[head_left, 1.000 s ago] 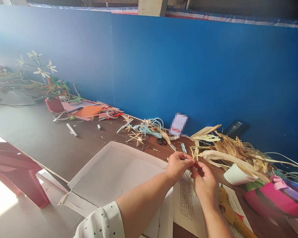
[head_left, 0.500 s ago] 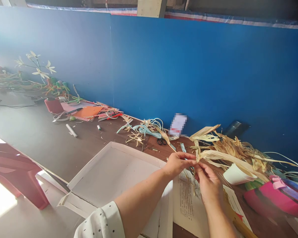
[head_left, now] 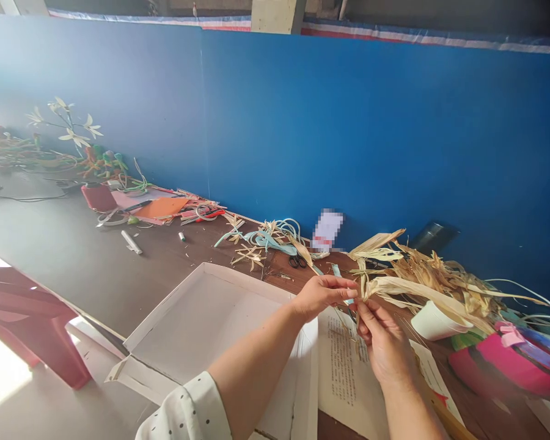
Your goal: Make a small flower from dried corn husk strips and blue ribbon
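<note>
My left hand [head_left: 321, 297] is closed in a pinch, with its thumb and index finger almost together. Its fingertips meet those of my right hand [head_left: 384, 342], which is also pinched. Between them is a thin straw-coloured strip of corn husk [head_left: 358, 349], mostly covered by the fingers; its end dangles below, over a printed sheet [head_left: 341, 373]. Just beyond the fingertips lie pale, long dried corn husks [head_left: 407, 287]. Scissors with dark handles [head_left: 297, 261] rest on the table behind my left hand.
An open white box lid [head_left: 197, 318] lies left of my forearms. Right of my hands are a tipped paper cup [head_left: 437, 321] and a pink bag [head_left: 481, 366]. A blue partition [head_left: 371, 128] borders the table; cords and husk flowers [head_left: 252, 256] lie along it.
My left hand has drawn slightly left, and a small gap shows between the two hands' fingertips. My right hand has shifted only a little. The things on the table stay put.
</note>
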A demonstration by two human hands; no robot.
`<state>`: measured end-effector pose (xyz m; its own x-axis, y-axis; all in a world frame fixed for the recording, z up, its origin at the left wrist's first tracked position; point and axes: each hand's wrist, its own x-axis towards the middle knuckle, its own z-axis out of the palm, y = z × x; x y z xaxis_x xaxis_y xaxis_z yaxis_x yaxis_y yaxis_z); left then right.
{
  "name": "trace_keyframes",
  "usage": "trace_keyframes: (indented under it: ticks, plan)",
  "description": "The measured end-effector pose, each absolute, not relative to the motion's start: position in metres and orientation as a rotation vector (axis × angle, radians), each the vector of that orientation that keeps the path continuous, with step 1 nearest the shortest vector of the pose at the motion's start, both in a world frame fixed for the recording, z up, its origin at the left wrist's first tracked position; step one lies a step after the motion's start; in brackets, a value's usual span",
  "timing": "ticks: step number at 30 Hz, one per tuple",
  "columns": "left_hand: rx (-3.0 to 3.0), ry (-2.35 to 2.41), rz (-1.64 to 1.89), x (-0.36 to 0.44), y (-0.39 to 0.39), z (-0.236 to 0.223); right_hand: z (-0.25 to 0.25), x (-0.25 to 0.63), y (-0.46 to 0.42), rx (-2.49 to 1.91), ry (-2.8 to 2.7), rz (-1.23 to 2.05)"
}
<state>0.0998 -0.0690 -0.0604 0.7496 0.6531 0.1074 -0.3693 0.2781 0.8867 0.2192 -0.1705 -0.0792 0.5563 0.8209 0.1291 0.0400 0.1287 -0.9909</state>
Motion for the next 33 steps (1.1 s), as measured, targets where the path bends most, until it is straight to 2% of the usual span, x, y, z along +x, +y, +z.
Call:
trace_keyframes:
  ticks: [19,33]
  plan:
    - [1.195,0.229,0.737,0.104,-0.068,-0.064,-0.081,0.227,-0.178,-1.605,-1.056,0.554]
    - [1.333,0.193,0.888,0.105,-0.069,-0.065,-0.071,0.222,-0.179,-1.713,-1.103,0.285]
